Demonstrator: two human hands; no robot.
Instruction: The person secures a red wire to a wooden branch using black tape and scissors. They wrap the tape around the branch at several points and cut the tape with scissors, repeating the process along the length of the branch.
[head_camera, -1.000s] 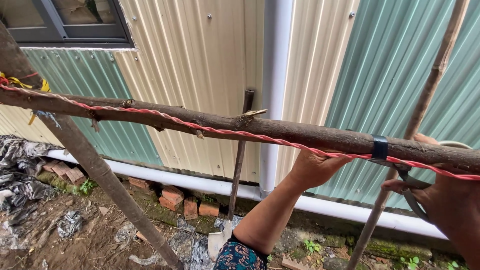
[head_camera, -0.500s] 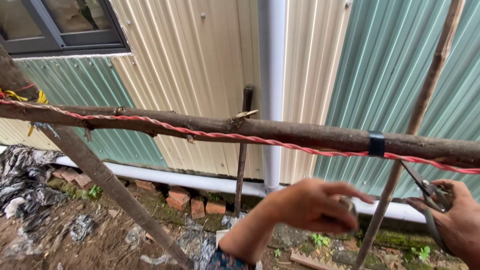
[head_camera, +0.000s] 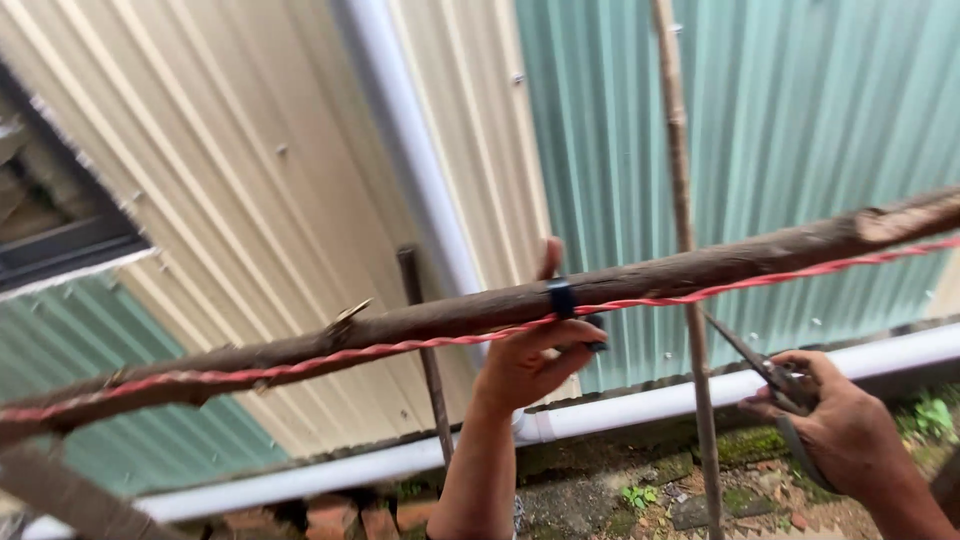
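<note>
A long brown branch (head_camera: 420, 322) runs across the view, with a twisted red cord (head_camera: 400, 347) strung along its underside. A black band (head_camera: 561, 297) wraps the branch near the middle. My left hand (head_camera: 530, 355) reaches up from below and grips the branch at that band, thumb behind and fingers curled under the cord. To the right and lower, my right hand (head_camera: 835, 420) holds a pair of scissors (head_camera: 765, 372) with blades pointing up-left toward a thin upright stick (head_camera: 685, 230).
Corrugated metal wall, cream (head_camera: 250, 160) and green (head_camera: 780, 130), stands behind. A white vertical pipe (head_camera: 400, 130) meets a horizontal white pipe (head_camera: 640, 410) low down. A thin dark stake (head_camera: 425, 340), a window corner (head_camera: 50, 230), red bricks (head_camera: 340, 520) and mossy ground (head_camera: 700, 480) lie below.
My left hand rose from below and took hold of the branch at the black band. The view tilted and moved closer. My right hand kept the scissors low on the right.
</note>
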